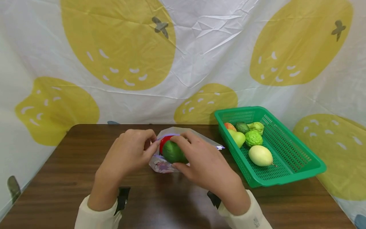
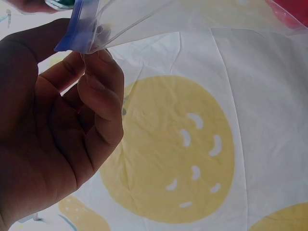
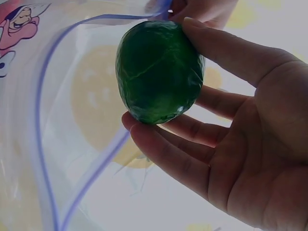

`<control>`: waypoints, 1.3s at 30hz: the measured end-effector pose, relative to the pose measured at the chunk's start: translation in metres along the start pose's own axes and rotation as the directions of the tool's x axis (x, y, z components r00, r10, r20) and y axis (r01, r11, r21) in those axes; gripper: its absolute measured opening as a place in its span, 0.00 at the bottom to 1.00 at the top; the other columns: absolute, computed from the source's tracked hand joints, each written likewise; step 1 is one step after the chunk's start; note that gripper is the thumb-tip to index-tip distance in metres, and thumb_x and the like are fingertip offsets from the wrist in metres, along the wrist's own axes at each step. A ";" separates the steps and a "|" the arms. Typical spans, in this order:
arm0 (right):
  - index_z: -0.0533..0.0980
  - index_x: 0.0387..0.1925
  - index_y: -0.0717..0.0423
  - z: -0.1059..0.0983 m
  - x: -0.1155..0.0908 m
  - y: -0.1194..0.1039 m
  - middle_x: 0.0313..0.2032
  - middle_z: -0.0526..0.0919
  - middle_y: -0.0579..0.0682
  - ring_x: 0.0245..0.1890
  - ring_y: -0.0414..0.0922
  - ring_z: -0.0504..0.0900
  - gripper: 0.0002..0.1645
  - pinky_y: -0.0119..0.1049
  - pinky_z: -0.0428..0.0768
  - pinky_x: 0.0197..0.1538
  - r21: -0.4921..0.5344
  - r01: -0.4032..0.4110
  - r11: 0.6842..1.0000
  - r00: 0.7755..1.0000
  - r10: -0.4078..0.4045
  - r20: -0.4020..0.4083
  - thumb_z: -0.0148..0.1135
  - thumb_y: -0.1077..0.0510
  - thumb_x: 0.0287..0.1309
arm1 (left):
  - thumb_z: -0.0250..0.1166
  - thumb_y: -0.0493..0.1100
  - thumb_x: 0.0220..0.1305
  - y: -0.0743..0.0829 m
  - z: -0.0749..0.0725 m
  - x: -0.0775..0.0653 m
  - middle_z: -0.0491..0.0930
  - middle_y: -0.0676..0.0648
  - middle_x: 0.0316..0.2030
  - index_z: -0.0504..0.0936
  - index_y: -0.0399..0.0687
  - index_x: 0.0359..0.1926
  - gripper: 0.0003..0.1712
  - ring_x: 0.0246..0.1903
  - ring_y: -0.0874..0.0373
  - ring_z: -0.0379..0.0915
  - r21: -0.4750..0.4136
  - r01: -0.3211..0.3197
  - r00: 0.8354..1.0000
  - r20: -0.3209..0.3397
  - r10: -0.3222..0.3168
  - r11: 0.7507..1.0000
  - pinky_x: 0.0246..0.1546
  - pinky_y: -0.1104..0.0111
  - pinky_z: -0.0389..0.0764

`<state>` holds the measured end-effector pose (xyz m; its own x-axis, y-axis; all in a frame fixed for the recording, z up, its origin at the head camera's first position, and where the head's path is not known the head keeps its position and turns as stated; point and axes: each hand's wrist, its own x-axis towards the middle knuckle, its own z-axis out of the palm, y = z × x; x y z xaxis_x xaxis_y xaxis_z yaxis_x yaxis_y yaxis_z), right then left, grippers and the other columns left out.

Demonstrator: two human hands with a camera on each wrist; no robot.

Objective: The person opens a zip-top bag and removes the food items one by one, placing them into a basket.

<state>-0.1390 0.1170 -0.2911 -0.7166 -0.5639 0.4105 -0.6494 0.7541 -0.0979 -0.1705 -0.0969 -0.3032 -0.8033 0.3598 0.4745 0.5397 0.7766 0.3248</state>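
Observation:
A clear zip bag [image 1: 163, 166] with blue-violet zip edges and a printed cartoon figure lies over the table in front of me, its mouth parted. My left hand [image 1: 125, 156] pinches the left end of the mouth; in the left wrist view, thumb and fingers meet at the blue zip edge [image 2: 76, 26]. My right hand [image 1: 204, 160] grips a round, glossy dark green fruit [image 3: 161, 72] between thumb and fingertips at the bag's mouth. Behind the green fruit, a red item [image 1: 164, 140] shows inside the bag, partly hidden, its kind unclear.
To the right stands a green plastic basket [image 1: 297, 181]. It holds a pale yellow fruit [image 1: 260, 156], a bumpy light green fruit [image 1: 254, 138], a green apple [image 1: 238, 138] and several others. The brown wooden table [image 1: 71, 178] meets a lemon-printed cloth [image 1: 128, 105] at the back.

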 end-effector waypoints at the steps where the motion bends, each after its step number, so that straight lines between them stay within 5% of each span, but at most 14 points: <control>1: 0.74 0.55 0.50 -0.001 -0.001 0.000 0.49 0.77 0.47 0.40 0.40 0.77 0.34 0.39 0.83 0.41 0.007 0.003 1.000 1.000 -0.003 -0.004 0.77 0.48 0.46 | 0.67 0.43 0.59 0.000 0.000 0.000 0.71 0.52 0.14 0.85 0.47 0.28 0.06 0.15 0.59 0.64 0.000 -0.001 1.000 0.000 0.001 1.000 0.15 0.67 0.66; 17: 0.68 0.56 0.56 -0.024 -0.016 0.001 0.51 0.76 0.51 0.44 0.43 0.76 0.35 0.41 0.84 0.43 0.041 -0.003 0.999 0.995 0.007 -0.104 0.73 0.50 0.49 | 0.68 0.43 0.59 0.001 0.003 0.003 0.75 0.51 0.15 0.85 0.46 0.29 0.06 0.15 0.60 0.66 -0.018 -0.016 1.000 0.012 0.016 1.000 0.15 0.67 0.69; 26: 0.62 0.69 0.55 -0.033 -0.021 -0.001 0.56 0.74 0.53 0.49 0.44 0.76 0.46 0.44 0.84 0.43 0.058 0.035 0.998 0.986 -0.025 -0.168 0.71 0.51 0.51 | 0.68 0.43 0.58 0.002 0.004 0.003 0.74 0.51 0.14 0.85 0.46 0.29 0.06 0.15 0.60 0.65 -0.023 -0.017 1.000 0.007 0.017 1.000 0.15 0.67 0.69; 39: 0.71 0.61 0.54 -0.051 -0.017 -0.002 0.53 0.74 0.54 0.44 0.44 0.76 0.38 0.45 0.81 0.42 -0.025 0.107 0.994 0.982 -0.109 -0.153 0.74 0.54 0.47 | 0.68 0.42 0.59 -0.001 0.002 0.001 0.74 0.51 0.14 0.85 0.47 0.29 0.05 0.16 0.59 0.65 -0.023 0.004 1.000 0.014 -0.003 1.000 0.16 0.66 0.69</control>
<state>-0.1124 0.1429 -0.2514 -0.5939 -0.5844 0.5529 -0.7154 0.6980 -0.0306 -0.1720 -0.0963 -0.3045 -0.8086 0.3647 0.4616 0.5424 0.7661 0.3449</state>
